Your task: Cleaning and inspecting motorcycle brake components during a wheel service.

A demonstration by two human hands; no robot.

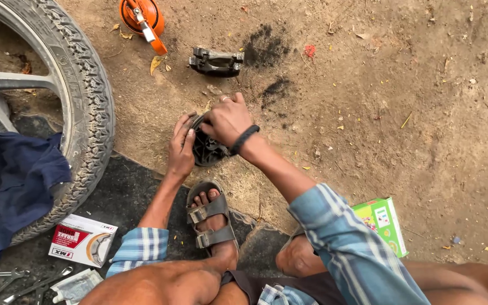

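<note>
On the dirt ground beside a tyre (83,96), left hand (181,149) and right hand (228,118) both clamp a dark round part (205,149) above a sandalled foot (213,223).

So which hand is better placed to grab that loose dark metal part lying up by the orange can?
Probably the right hand: it is on the round black part nearest the dark metal part; the left hand sits lower, cradling.

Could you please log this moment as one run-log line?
left hand: steadies round black part | right hand: grips its top | nearby: second dark part, tyre
</note>
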